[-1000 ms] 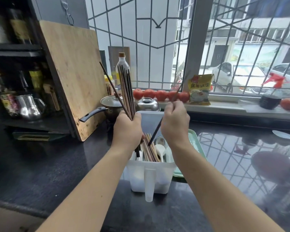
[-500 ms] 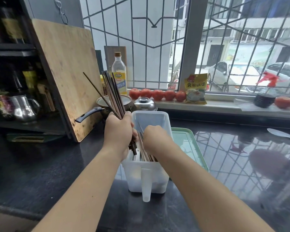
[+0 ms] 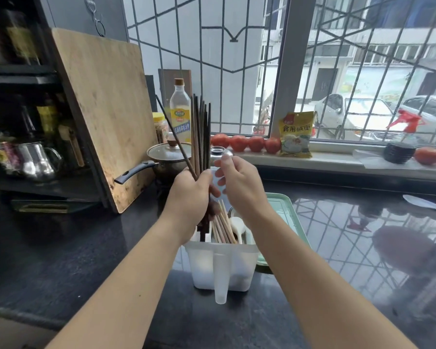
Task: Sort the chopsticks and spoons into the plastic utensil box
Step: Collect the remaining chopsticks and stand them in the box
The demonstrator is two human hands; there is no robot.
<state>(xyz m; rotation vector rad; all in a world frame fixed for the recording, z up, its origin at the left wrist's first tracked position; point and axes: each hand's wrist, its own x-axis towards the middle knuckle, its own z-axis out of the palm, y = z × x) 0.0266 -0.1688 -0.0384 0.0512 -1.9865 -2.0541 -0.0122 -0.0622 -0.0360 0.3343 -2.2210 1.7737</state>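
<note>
My left hand (image 3: 190,197) grips a bundle of dark chopsticks (image 3: 201,137), fingers curled round them at mid-length. The bundle stands nearly upright, its tips well above the hand, while one stick splays off up and to the left. The lower ends drop below the hand into the left part of the plastic utensil box (image 3: 222,263).

My right hand (image 3: 239,186) hovers just to the right of the left one, almost touching it. Its fingers are loosely spread and bent, the thumb raised, and I see nothing held in it, though the fingertips blur a little against the pale box wall behind.

Directly beneath both hands, the box stands on the dark table (image 3: 61,248), its spout-like handle facing me. Inside it, below my right hand, a sheaf of pale wooden chopsticks (image 3: 223,226) leans up and to the left, with white spoons (image 3: 238,225) just to their right. A green tray (image 3: 285,217) lies under my right forearm, touching the box's right side.

Beyond my left hand sit a lidded pot (image 3: 166,157) and an oil bottle (image 3: 179,109); further left a wooden cutting board (image 3: 106,109) leans. Beyond my right hand, tomatoes (image 3: 246,142) line the windowsill.
</note>
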